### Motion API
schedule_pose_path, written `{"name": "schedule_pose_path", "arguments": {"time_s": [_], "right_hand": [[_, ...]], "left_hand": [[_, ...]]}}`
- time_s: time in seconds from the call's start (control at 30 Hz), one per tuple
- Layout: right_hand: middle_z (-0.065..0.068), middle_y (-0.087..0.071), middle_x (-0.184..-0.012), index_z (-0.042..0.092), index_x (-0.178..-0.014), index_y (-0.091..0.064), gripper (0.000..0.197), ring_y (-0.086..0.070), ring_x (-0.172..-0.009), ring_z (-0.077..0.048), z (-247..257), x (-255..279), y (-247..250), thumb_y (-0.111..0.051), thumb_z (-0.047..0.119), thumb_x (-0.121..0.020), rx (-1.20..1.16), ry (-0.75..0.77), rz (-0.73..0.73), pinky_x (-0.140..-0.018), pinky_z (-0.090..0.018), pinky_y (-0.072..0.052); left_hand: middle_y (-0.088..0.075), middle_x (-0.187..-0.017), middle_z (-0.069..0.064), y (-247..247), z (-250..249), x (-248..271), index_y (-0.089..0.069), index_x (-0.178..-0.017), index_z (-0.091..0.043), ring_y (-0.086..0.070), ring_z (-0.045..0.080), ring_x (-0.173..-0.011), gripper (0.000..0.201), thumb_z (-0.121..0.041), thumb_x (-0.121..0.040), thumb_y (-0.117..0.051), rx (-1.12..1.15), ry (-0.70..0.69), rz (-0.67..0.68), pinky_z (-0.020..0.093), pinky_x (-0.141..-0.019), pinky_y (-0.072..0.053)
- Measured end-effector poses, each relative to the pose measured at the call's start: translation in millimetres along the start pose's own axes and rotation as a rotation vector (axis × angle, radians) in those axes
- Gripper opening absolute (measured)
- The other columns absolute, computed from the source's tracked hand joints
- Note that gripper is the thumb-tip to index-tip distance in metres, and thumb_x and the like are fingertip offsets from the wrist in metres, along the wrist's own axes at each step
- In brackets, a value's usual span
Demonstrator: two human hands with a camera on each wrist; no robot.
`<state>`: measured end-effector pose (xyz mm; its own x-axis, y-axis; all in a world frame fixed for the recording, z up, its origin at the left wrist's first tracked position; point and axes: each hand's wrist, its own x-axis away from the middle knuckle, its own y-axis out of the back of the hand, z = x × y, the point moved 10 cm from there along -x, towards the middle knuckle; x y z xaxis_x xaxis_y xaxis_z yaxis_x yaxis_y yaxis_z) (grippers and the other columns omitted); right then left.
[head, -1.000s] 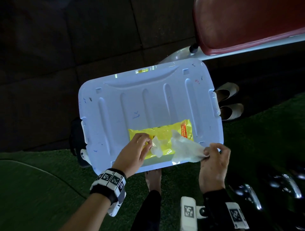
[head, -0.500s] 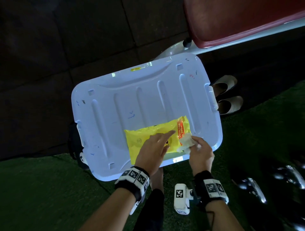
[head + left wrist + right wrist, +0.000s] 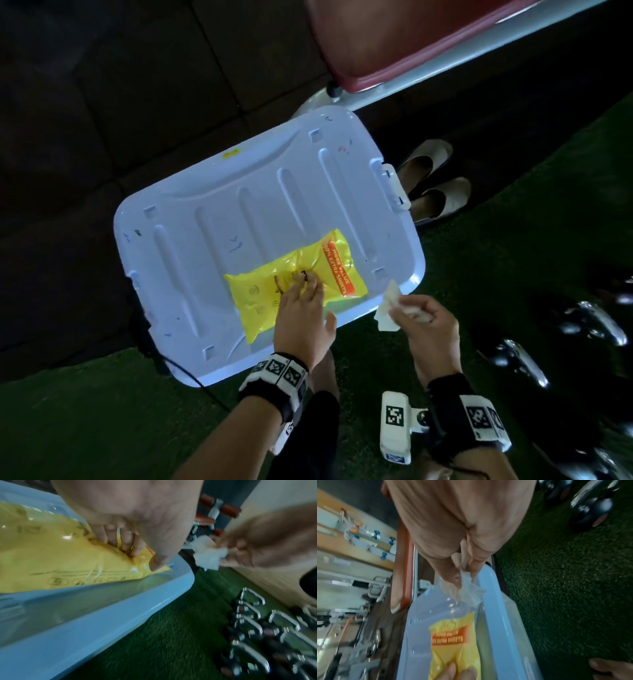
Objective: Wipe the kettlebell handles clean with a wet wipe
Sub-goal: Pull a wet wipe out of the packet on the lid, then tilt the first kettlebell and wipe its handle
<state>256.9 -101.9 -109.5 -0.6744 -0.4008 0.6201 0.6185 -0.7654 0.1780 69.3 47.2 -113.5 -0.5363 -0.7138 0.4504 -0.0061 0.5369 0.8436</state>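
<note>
In the centre of the head view, a pale blue storage-box lid (image 3: 239, 212) carries a yellow wipe packet (image 3: 260, 294) near its lower right edge. The left hand (image 3: 301, 318) lies on the packet with fingers stretched out, their tips pressing into the yellow film (the left wrist view shows the film dented under them), thumb held off to the side. To the right, past the lid's corner and above green turf (image 3: 85, 428), the right hand (image 3: 428, 325) pinches a crumpled white wet wipe (image 3: 388, 308) between thumb and curled fingers; the wipe hangs free of the packet, just beside the lid's edge. At the right edge of the frame, dark kettlebells (image 3: 513, 353) with shiny metal handles (image 3: 524, 359) stand on the turf, apart from both hands. Upper right shows a red padded bench (image 3: 394, 37), with a pair of light shoes (image 3: 435, 185) on the floor between it and the lid.
</note>
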Motion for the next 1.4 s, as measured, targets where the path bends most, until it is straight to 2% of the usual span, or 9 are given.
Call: {"name": "schedule_pose_path", "arguments": {"time_s": [0.13, 0.23, 0.5, 0.63, 0.8, 0.9, 1.07, 1.2, 1.4], "right_hand": [[-0.006, -0.079, -0.104, 0.020, -0.114, -0.073, 0.039, -0.075, -0.095, -0.021, -15, 19, 87, -0.076, -0.006, -0.085, -0.189, -0.024, -0.115, -0.082, -0.041, -0.060], [-0.005, -0.079, -0.103, 0.020, -0.099, -0.078, 0.028, -0.076, -0.100, -0.024, -45, 31, 166, -0.075, -0.004, -0.086, -0.214, -0.035, -0.252, -0.088, -0.041, -0.060], [0.006, -0.079, -0.099, 0.030, -0.081, -0.081, 0.028, -0.075, -0.097, -0.013, -173, 3, 338, -0.077, 0.003, -0.085, -0.189, 0.024, -0.579, -0.089, -0.037, -0.060], [0.007, -0.078, -0.102, 0.032, -0.080, -0.077, 0.018, -0.073, -0.097, -0.008, -207, -22, 386, -0.082, 0.015, -0.083, -0.213, 0.136, -0.712, -0.089, -0.031, -0.059], [0.015, -0.078, -0.096, 0.027, -0.071, -0.076, 0.016, -0.073, -0.091, -0.001, -240, -57, 417, -0.091, 0.021, -0.072, -0.109, 0.256, -0.845, -0.085, -0.030, -0.058], [0.017, -0.077, -0.092, 0.026, -0.080, -0.074, 0.018, -0.071, -0.085, 0.001, -255, -66, 423, -0.088, 0.017, -0.074, -0.047, 0.308, -0.917, -0.079, -0.026, -0.059], [0.020, -0.074, -0.099, 0.033, -0.099, -0.077, 0.022, -0.069, -0.093, 0.006, -274, -68, 410, -0.082, 0.018, -0.084, 0.005, 0.425, -1.014, -0.078, -0.003, -0.047], [0.021, -0.071, -0.103, 0.025, -0.101, -0.079, 0.024, -0.067, -0.097, 0.008, -279, -66, 387, -0.076, 0.006, -0.088, 0.075, 0.519, -1.180, -0.087, -0.013, -0.053], [0.012, -0.073, -0.108, 0.020, -0.107, -0.079, 0.025, -0.052, -0.099, -0.012, -282, -71, 351, -0.073, 0.003, -0.090, 0.340, 0.518, -1.361, -0.087, -0.027, -0.048]], "left_hand": [[-0.061, -0.139, 0.017, 15, -34, 13, -0.065, -0.132, -0.007, -0.057, 0.040, -0.130, 0.052, -0.021, -0.082, -0.066, 0.108, 0.001, -0.135, 0.052, -0.104, -0.050], [-0.055, -0.144, 0.007, -7, -92, 23, -0.062, -0.136, -0.018, -0.050, 0.027, -0.134, 0.047, -0.014, -0.089, -0.067, 0.242, -0.059, -0.098, 0.043, -0.112, -0.044], [-0.074, -0.118, -0.008, -224, -243, -1, -0.075, -0.115, -0.025, -0.067, -0.003, -0.100, 0.027, -0.009, -0.095, -0.065, 0.651, -0.093, 0.298, 0.003, -0.081, -0.045], [-0.075, -0.117, -0.006, -342, -272, -32, -0.073, -0.118, -0.027, -0.068, 0.013, -0.111, 0.030, -0.013, -0.093, -0.063, 0.558, -0.071, 0.431, 0.026, -0.098, -0.048], [-0.066, -0.132, -0.003, -445, -306, -73, -0.062, -0.133, -0.025, -0.063, 0.014, -0.114, 0.049, -0.013, -0.088, -0.075, 0.648, -0.082, 0.509, 0.024, -0.092, -0.047], [-0.059, -0.140, -0.002, -499, -333, -87, -0.049, -0.146, -0.023, -0.058, 0.017, -0.126, 0.080, -0.012, -0.077, -0.088, 0.727, -0.191, 0.606, 0.030, -0.105, -0.046], [-0.074, -0.100, -0.018, -530, -360, -96, -0.069, -0.107, -0.032, -0.065, -0.010, -0.093, 0.051, -0.042, -0.064, -0.096, 0.615, -0.433, 0.489, 0.006, -0.078, -0.047], [-0.078, -0.088, -0.015, -539, -369, -102, -0.076, -0.094, -0.030, -0.072, -0.003, -0.085, 0.054, -0.067, -0.057, -0.090, 0.663, -0.434, 0.430, 0.025, -0.082, -0.060], [-0.076, -0.083, -0.015, -529, -383, -110, -0.078, -0.092, -0.026, -0.067, -0.002, -0.078, 0.047, -0.067, -0.068, -0.082, 0.528, -0.607, 0.367, 0.000, -0.061, -0.040]]}}
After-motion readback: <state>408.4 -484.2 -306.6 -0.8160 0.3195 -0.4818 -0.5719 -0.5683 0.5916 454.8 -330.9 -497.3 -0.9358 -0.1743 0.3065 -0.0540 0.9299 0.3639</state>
